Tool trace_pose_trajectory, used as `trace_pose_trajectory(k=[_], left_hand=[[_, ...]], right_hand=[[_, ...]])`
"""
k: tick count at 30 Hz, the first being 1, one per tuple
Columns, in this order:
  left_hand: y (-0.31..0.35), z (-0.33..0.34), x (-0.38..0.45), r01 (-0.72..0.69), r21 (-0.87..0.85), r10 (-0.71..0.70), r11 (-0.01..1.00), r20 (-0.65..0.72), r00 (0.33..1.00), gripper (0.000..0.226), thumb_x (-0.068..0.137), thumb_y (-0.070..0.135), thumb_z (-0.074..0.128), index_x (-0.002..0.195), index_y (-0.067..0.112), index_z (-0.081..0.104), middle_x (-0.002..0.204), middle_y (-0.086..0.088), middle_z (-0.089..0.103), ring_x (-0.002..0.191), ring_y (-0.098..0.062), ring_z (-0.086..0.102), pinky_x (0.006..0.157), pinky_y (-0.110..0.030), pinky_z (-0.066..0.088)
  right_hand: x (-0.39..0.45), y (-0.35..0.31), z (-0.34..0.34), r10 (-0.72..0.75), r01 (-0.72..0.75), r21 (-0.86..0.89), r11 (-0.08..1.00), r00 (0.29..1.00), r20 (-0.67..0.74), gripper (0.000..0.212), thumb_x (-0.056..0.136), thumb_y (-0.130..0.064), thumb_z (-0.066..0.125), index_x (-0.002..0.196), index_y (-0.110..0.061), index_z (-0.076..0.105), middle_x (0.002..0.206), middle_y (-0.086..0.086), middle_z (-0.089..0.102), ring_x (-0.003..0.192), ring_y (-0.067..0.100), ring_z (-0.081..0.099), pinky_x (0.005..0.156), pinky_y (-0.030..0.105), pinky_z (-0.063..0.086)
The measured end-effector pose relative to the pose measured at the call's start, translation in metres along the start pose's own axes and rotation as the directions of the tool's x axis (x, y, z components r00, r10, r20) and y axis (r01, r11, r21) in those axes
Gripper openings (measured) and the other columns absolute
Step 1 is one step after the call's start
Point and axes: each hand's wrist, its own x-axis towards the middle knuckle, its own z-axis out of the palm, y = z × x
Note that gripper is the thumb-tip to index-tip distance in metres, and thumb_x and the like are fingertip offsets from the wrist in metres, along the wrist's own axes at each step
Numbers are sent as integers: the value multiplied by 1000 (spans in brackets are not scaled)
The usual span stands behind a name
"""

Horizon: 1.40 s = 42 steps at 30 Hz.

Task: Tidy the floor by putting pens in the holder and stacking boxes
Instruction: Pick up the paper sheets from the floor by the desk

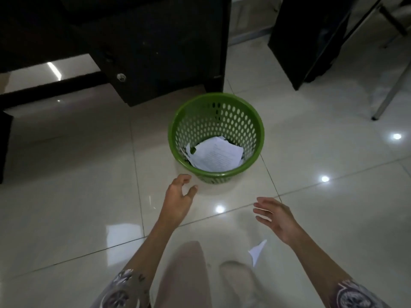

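From the head camera, a green perforated plastic wastebasket [216, 138] stands upright on a glossy, pale tiled floor [77, 185], just in front of the corner of a dark wooden desk [160, 47]. Crumpled sheets of white printed paper [216, 155] lie in the bottom of the wastebasket, visible through its open top.

The left hand [178, 196] reaches forward over the floor, its fingers loosely curled and apart, the thumb standing off to the side — it holds nothing and sits just beside the near-left rim of the wastebasket, without clearly touching it. The right hand [274, 217] hangs lower and further right, well apart from the wastebasket, palm turned inward with the fingers spread and slightly bent, also holding nothing. Both forearms are bare, and patterned sleeves [124, 290] show at the bottom edge.

A small torn scrap of white paper [257, 251] lies on the tiles below the right hand, near the person's pale-trousered legs [184, 274], which are blurred. A second dark furniture panel [311, 38] stands at the upper right, with a metal chair leg [391, 90] slanting down beside it.

No pens, pen holder or boxes appear in this view — their whereabouts cannot be told.
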Motion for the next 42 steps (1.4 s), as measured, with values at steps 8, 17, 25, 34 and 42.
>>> trace_pose_trajectory(k=[8, 17, 25, 34, 42], left_hand=[[-75, 64, -30, -17, -150, 4, 989, -87, 996, 15, 85, 7, 61, 98, 13, 60, 95, -2, 62, 94, -20, 59, 78, -28, 43], [-171, 120, -11, 95, -222, -109, 970, -51, 993, 11, 86, 8, 61, 96, 12, 61, 98, -8, 65, 94, -18, 59, 75, -20, 44], [-211, 129, 1, 157, -235, -177, 959, -64, 982, 9, 86, 8, 60, 95, 11, 60, 94, -7, 64, 87, -15, 58, 73, -15, 41], [-163, 114, -5, 215, -324, -264, 921, -115, 958, 14, 85, 7, 61, 99, 6, 62, 88, -4, 62, 77, -9, 56, 59, 3, 39], [-65, 64, 16, 98, -353, -173, 931, -186, 967, 12, 85, 8, 60, 98, 7, 61, 89, -5, 63, 80, -10, 57, 60, 3, 39]], right_hand=[[23, 132, -63, -24, -21, -190, 982, 972, -234, 20, 79, 5, 63, 99, 2, 62, 89, 18, 62, 76, 25, 60, 64, 31, 50], [127, 235, -100, -314, 34, -743, 668, 918, -240, 69, 64, -11, 79, 126, 0, 51, 128, 27, 41, 114, 38, 46, 94, 40, 38], [158, 254, -96, -408, 180, -880, 439, 913, -17, 21, 73, 9, 46, 66, -10, 50, 76, 9, 48, 77, 26, 51, 57, 23, 29], [75, 137, -12, -629, 568, -525, 634, 773, 78, 24, 70, 15, 60, 68, -9, 63, 69, 4, 63, 64, 16, 59, 60, 29, 50], [25, -25, 98, -865, 822, -395, 410, 488, 119, 15, 77, 13, 57, 77, 1, 66, 83, 5, 58, 79, 3, 57, 72, 14, 48]])
